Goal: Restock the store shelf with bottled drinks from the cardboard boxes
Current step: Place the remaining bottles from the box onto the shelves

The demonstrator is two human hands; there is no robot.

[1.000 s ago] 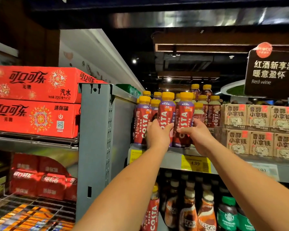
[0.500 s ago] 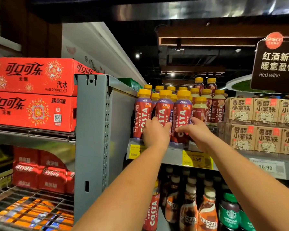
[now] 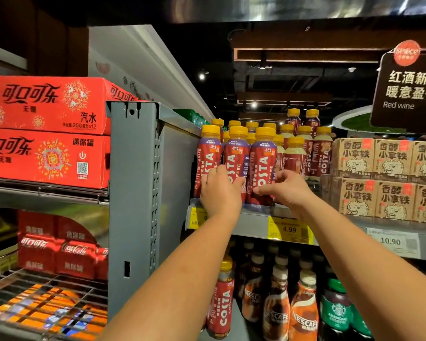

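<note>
While both forearms reach up to the shelf (image 3: 253,225), the left hand (image 3: 220,190) grips the lower body of the middle front bottle (image 3: 234,153), fingers curled round its nine o'clock side and thumb at its three o'clock side. The right hand (image 3: 288,190) pinches the lower body of the right front bottle (image 3: 263,158) between thumb and bent fingers, a narrow set. Both bottles stand upright on the shelf lip, touching one another, with the left front bottle (image 3: 207,158) just beside them at nine o'clock and further yellow-capped rows behind at twelve o'clock. Brown cartons (image 3: 389,178) lie at three o'clock of the right hand; red boxes (image 3: 47,131) sit at nine o'clock of the left hand, beyond the grey upright (image 3: 133,193); a yellow price tag (image 3: 289,230) lies at six o'clock of the right hand; coffee bottles (image 3: 303,313) fill the lower shelf at six o'clock. No source box is in view. Judged handling: a full plastic bottle, moderately heavy and fairly stiff, though the wall may give under a hard squeeze; the glossy sleeve label looks slippery; tall and narrow, so apt to topple and knock its neighbours. Best hold: a full wrap round the lower or middle body rather than the cap, slid back along the shelf and kept upright.
</note>
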